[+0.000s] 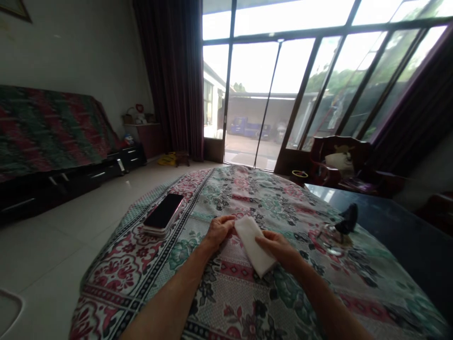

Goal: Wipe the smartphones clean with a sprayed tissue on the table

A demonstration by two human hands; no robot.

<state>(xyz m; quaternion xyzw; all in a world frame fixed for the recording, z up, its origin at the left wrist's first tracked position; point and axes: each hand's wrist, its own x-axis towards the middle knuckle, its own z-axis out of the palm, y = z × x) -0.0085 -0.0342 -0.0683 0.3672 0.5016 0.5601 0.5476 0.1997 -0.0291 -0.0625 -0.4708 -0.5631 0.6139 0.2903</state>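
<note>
While two grips (217,232) (281,246) touch one white cloth (249,240), one phone (164,211) rests.

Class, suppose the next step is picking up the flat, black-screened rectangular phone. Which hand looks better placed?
Probably the left hand. The phone lies to its left, nearer to it; the right hand is farther away, across the white, soft-looking rectangular pad, its thumb on top.

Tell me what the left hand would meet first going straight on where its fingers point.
Most likely the folded white piece: the left hand has its fingers at its upper left edge, though whether they already touch is unclear.
</note>
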